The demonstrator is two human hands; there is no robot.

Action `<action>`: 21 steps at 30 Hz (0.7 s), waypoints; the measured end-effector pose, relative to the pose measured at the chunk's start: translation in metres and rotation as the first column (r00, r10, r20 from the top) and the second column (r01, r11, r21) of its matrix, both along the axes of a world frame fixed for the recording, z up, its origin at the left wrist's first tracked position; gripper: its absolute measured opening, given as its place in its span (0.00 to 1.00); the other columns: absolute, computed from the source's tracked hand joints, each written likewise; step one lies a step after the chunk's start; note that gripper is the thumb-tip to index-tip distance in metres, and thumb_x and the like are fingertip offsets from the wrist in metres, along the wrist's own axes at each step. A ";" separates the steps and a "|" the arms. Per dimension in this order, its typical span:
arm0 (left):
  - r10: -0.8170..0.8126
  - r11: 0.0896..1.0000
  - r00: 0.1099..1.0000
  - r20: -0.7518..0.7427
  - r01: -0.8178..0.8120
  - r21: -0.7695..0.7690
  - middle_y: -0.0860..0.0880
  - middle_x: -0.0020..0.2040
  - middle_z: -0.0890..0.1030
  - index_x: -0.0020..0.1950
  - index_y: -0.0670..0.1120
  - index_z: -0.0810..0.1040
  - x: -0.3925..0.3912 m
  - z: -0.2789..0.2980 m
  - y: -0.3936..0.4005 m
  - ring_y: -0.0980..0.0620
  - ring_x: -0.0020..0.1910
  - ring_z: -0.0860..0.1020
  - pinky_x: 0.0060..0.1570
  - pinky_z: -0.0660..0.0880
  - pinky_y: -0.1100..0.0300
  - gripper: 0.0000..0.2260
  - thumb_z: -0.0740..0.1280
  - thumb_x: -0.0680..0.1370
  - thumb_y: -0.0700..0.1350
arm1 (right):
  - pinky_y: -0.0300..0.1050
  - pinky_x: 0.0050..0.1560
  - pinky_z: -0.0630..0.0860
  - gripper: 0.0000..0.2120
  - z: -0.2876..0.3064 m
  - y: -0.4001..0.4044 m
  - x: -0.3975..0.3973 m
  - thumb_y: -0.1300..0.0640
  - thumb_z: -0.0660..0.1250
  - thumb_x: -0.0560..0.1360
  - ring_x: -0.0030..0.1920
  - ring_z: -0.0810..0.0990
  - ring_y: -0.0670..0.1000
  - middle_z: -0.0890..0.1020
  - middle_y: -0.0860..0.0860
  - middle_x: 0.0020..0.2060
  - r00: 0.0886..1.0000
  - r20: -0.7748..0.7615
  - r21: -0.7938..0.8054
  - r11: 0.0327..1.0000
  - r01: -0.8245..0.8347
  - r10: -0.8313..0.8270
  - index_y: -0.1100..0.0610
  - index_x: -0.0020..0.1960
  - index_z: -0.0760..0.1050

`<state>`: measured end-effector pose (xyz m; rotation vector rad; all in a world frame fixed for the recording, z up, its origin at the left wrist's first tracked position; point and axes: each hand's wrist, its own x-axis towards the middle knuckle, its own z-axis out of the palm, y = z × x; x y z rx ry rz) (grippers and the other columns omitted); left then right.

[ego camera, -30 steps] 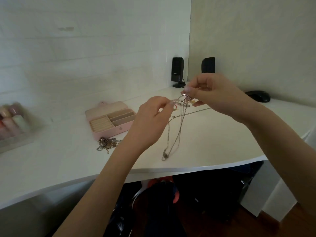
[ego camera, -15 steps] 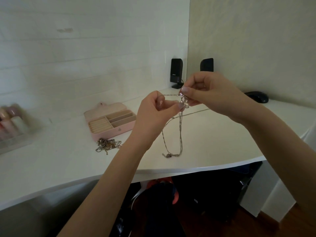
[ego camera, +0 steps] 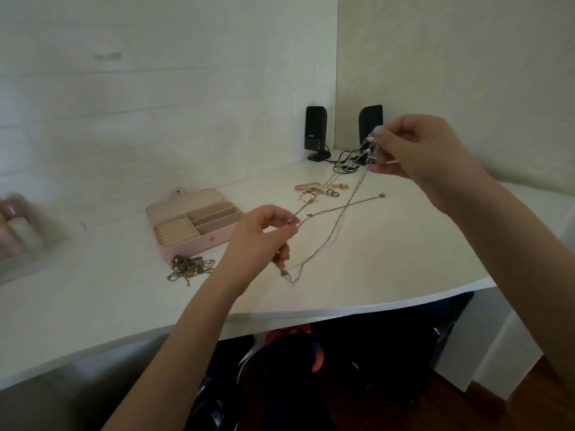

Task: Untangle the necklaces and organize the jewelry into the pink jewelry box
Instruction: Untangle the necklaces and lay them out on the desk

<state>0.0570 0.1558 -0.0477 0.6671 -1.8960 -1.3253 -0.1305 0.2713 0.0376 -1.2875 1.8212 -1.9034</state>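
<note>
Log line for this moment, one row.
left hand: pinching chain | right hand: pinching knot, raised | necklaces: stretched between hands, tangled | jewelry box: open

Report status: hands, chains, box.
Left hand and right hand each pinch the silver chains, stretched apart. Pink jewelry box open, compartments empty. Second tangle waits.

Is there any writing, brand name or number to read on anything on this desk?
Left speaker: a small pale logo on its front, too small and blurred to read.
Jewelry box, right speaker, bottles at far left: no writing visible.
</note>
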 end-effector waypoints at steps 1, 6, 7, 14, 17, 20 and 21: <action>-0.018 1.000 1.000 0.024 0.017 0.027 0.49 0.38 0.79 0.41 0.46 0.81 0.003 -0.003 -0.003 0.55 0.22 0.74 0.23 0.70 0.65 0.05 0.69 0.74 0.37 | 0.42 0.43 0.82 0.05 -0.002 0.000 -0.007 0.61 0.64 0.78 0.35 0.77 0.46 0.77 0.52 0.35 1.000 0.019 0.008 1.000 0.022 -0.022 0.60 0.45 0.76; -0.097 0.990 0.995 0.029 0.093 0.110 0.50 0.32 0.82 0.39 0.46 0.81 -0.001 -0.007 -0.010 0.55 0.31 0.79 0.35 0.80 0.61 0.08 0.67 0.77 0.39 | 0.39 0.41 0.81 0.07 -0.015 -0.012 -0.031 0.62 0.59 0.80 0.33 0.72 0.45 0.71 0.54 0.35 0.943 0.309 -0.097 0.990 -0.099 0.124 0.61 0.45 0.73; -0.095 0.987 0.995 0.004 0.094 0.132 0.49 0.31 0.81 0.40 0.46 0.80 -0.005 -0.006 -0.010 0.54 0.32 0.79 0.36 0.80 0.59 0.08 0.65 0.78 0.40 | 0.38 0.39 0.80 0.08 -0.018 -0.015 -0.037 0.62 0.59 0.80 0.32 0.71 0.45 0.71 0.54 0.35 0.905 0.396 -0.129 0.985 -0.116 0.158 0.62 0.45 0.73; 0.075 0.955 0.996 -0.056 -0.056 0.291 0.51 0.21 0.71 0.41 0.46 0.72 -0.046 0.004 -0.013 0.53 0.22 0.76 0.24 0.74 0.64 0.10 0.58 0.81 0.39 | 0.35 0.27 0.70 0.09 -0.042 -0.020 -0.068 0.59 0.57 0.81 0.31 0.67 0.44 0.70 0.52 0.37 0.813 0.570 -0.023 0.992 -0.128 0.118 0.61 0.51 0.74; -0.062 0.812 0.978 -0.201 0.166 0.559 0.50 0.24 0.69 0.38 0.44 0.73 -0.055 0.010 -0.020 0.51 0.29 0.81 0.27 0.76 0.62 0.08 0.60 0.77 0.40 | 0.34 0.27 0.64 0.09 -0.048 -0.021 -0.077 0.60 0.55 0.82 0.30 0.63 0.44 0.68 0.51 0.34 0.846 0.530 0.016 0.997 -0.075 0.055 0.60 0.47 0.73; -0.202 0.481 0.834 -0.513 0.541 0.690 0.48 0.33 0.77 0.39 0.42 0.77 -0.055 0.010 -0.023 0.49 0.37 0.81 0.38 0.80 0.58 0.07 0.63 0.71 0.44 | 0.36 0.28 0.62 0.10 -0.056 -0.022 -0.088 0.60 0.56 0.82 0.30 0.63 0.45 0.67 0.52 0.33 0.898 0.437 0.102 0.995 0.003 -0.048 0.60 0.46 0.73; -0.210 0.424 0.790 -0.576 0.604 0.675 0.48 0.37 0.78 0.42 0.41 0.77 -0.056 0.008 -0.024 0.48 0.38 0.81 0.40 0.80 0.56 0.08 0.63 0.71 0.45 | 0.36 0.27 0.63 0.09 -0.059 -0.024 -0.092 0.59 0.57 0.82 0.31 0.63 0.45 0.67 0.52 0.33 0.916 0.391 0.141 0.989 0.039 -0.092 0.60 0.48 0.73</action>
